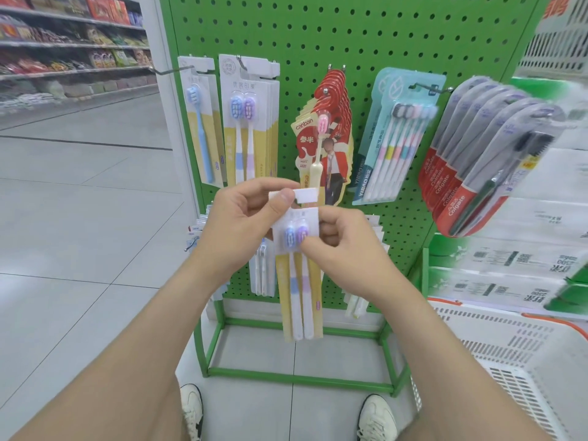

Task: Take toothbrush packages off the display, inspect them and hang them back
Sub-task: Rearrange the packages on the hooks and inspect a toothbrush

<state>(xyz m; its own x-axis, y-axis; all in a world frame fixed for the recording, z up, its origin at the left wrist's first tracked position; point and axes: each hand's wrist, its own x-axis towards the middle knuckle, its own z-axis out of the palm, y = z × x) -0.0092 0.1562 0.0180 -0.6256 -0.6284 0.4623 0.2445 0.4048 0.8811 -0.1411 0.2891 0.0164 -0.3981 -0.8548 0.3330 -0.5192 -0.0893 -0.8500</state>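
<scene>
The pack, a card with two brushes, was off the display and hung upright in front of it, held in both hands. The left hand pinched the white top tab between thumb and curled fingers. The right hand pinched the card's right edge beside the brush heads, its fingers curled round it. This looked like the inspect step, with the hanging back not yet begun. The next move would probably call for lifting the pack to the hook at upper left, where the matching packs hung. The tab's hole would then need lining up with the hook's tip before sliding it on. Whether that hole was clear of the left thumb could not be told.
</scene>
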